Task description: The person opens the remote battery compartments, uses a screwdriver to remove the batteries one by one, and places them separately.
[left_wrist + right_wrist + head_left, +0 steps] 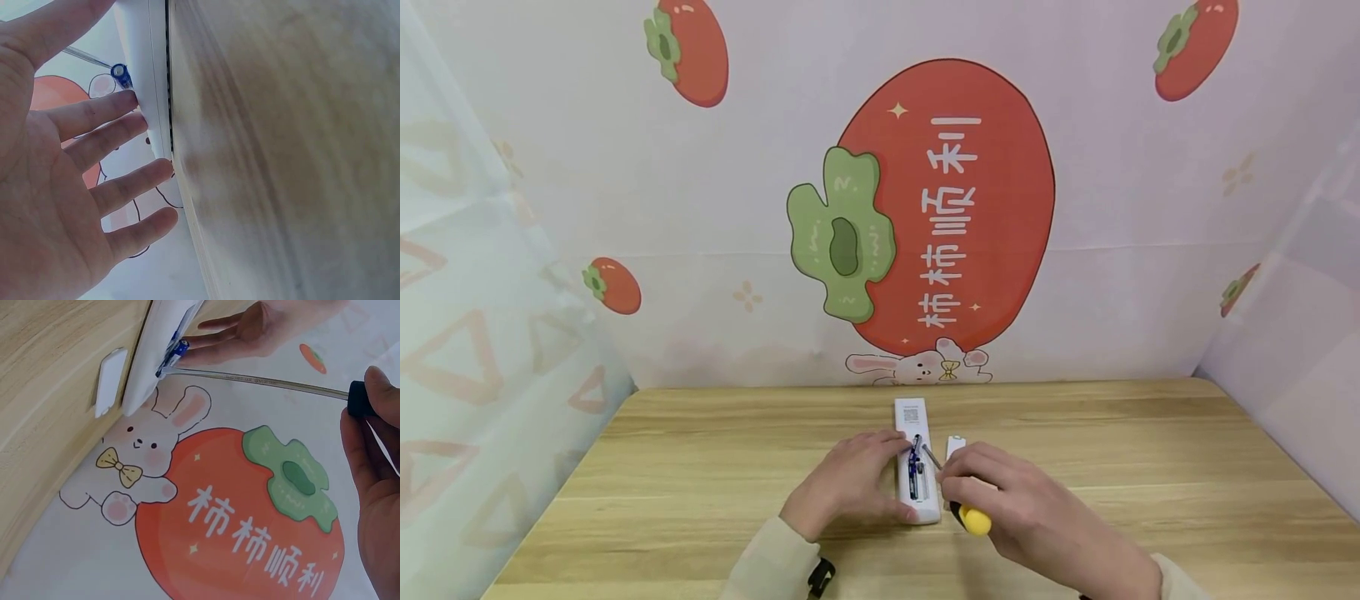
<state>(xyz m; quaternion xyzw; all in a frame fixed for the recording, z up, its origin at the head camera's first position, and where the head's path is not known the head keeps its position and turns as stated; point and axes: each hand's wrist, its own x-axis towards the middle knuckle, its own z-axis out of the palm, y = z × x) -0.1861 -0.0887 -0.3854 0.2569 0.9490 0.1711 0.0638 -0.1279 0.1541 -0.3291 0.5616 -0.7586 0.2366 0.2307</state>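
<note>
A long white remote control (906, 417) lies on the table with its battery compartment uncovered. One blue battery (180, 349) tilts up out of the compartment. My left hand (863, 477) rests against the remote's left side, fingers fairly straight and spread, fingertips at its edge in the left wrist view. My right hand (1018, 504) holds a screwdriver by its yellow and black handle (976, 522). The metal shaft (262, 381) slants down to the compartment, its tip right beside the tilted battery. The palm hides part of the handle.
A small white cover (110, 381) lies on the wooden table (700, 500) just right of the remote, partly behind my right hand in the head view. A cloth backdrop (1097, 250) printed with persimmons and a rabbit stands at the table's back edge.
</note>
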